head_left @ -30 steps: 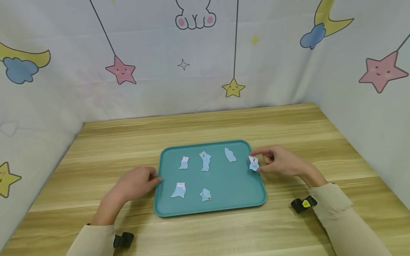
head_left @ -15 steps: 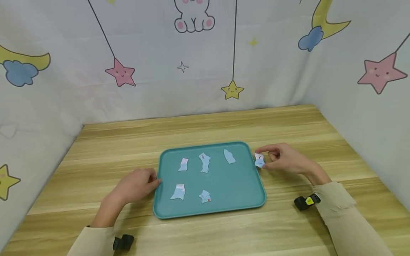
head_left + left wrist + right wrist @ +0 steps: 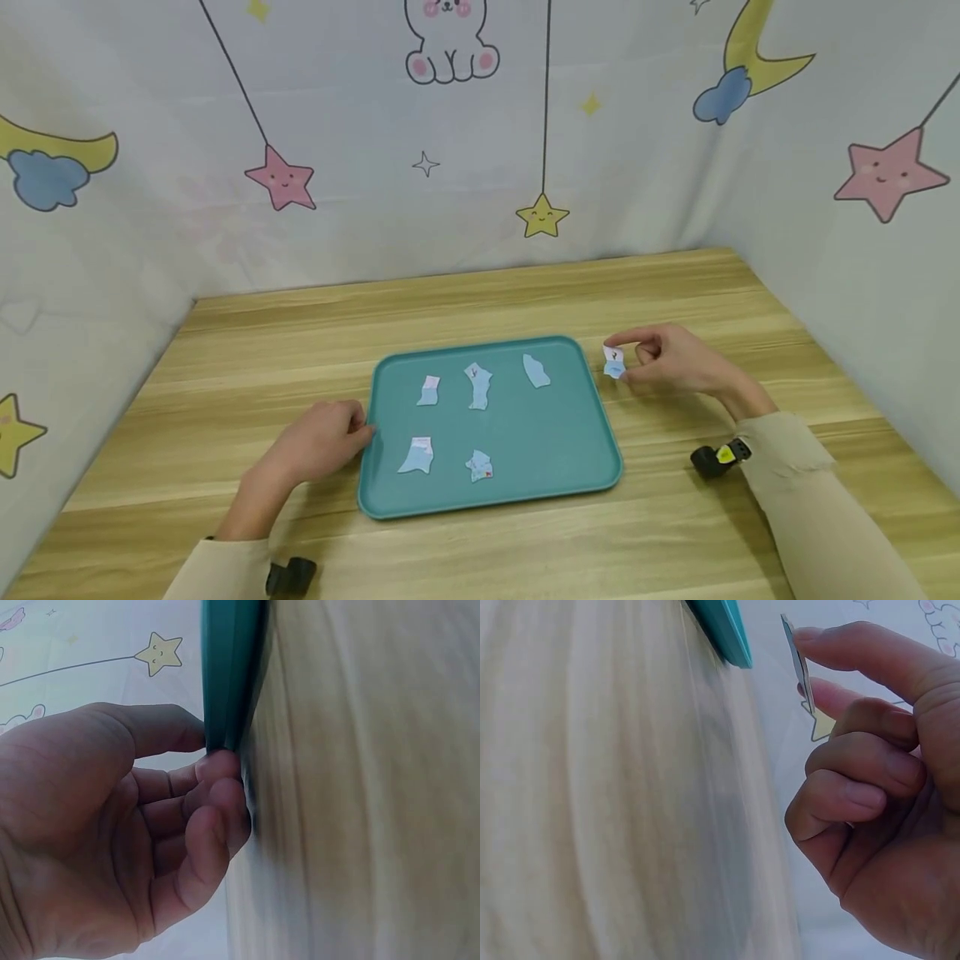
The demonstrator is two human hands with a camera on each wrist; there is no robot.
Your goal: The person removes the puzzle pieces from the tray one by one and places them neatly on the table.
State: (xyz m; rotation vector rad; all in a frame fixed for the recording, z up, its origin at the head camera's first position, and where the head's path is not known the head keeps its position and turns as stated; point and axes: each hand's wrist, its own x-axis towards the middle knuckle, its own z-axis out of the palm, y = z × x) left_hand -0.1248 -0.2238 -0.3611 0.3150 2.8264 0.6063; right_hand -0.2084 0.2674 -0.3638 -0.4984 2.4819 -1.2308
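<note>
My left hand holds the left rim of a teal tray. In the left wrist view the thumb lies on one side of the tray edge, with curled fingers on the other. Just beyond the tray's right edge, my right hand pinches a small jagged paper piece between thumb and index finger. It is white above, pale blue below, with a small dark print. Seen edge-on in the right wrist view, this paper piece is thin and raised off the table; the other fingers are curled in.
Several pale blue pieces lie apart on the tray: a long one, a curved one, and smaller ones such as the piece near the front. A wooden table bears the tray. Patterned cloth encloses the back and sides.
My right hand has carried the pinched paper piece from over the tray's right rim to beyond it, rightward and slightly away. My left hand stays on the tray.
</note>
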